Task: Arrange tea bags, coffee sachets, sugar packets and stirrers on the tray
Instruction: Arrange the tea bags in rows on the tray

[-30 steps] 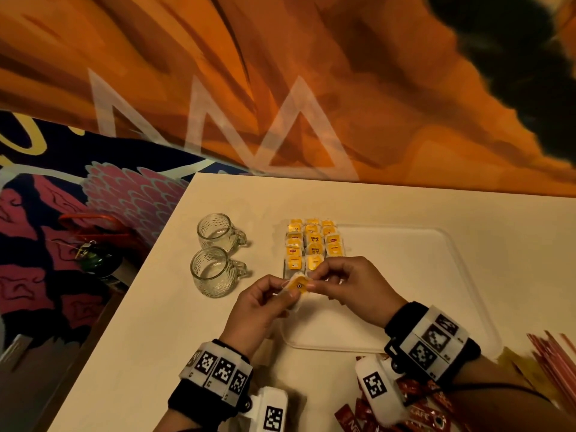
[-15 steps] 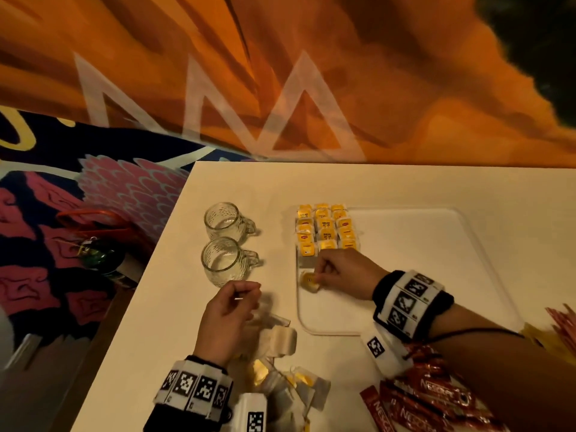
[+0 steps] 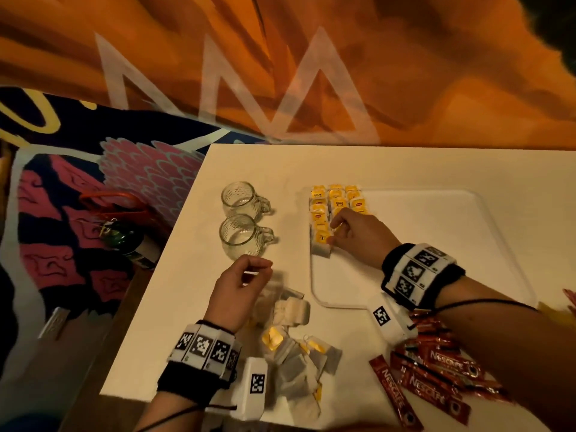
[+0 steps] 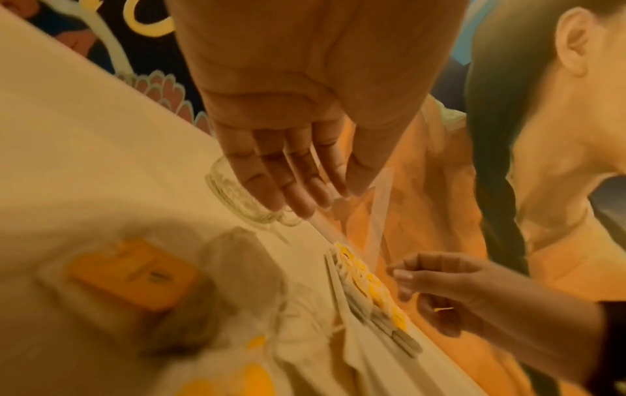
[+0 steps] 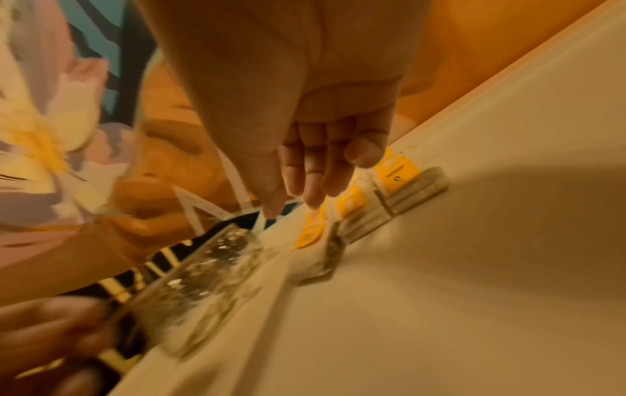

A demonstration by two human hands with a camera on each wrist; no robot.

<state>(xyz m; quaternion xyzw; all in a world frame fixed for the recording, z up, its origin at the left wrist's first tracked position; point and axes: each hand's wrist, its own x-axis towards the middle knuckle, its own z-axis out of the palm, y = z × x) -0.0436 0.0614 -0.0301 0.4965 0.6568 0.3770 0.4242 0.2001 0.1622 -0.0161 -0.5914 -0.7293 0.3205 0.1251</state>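
Note:
A white tray lies on the table, with yellow-tagged tea bags lined up in rows at its far left corner. My right hand is over the near end of those rows, fingertips touching the nearest tea bag; the right wrist view shows its fingers fairly straight above the tags. My left hand hovers over the table left of the tray with relaxed fingers, holding nothing. Below it lies a pile of loose tea bags. Red coffee sachets lie under my right forearm.
Two empty glass mugs stand left of the tray, close to my left hand. The table's left edge runs just beyond them, with a dark bottle on the patterned floor. Reddish sticks show at the right edge.
Both hands held one tea bag together; my right hand then took it onto the tray and slid it up to the row. My left hand drew back and hovers with nothing in it.

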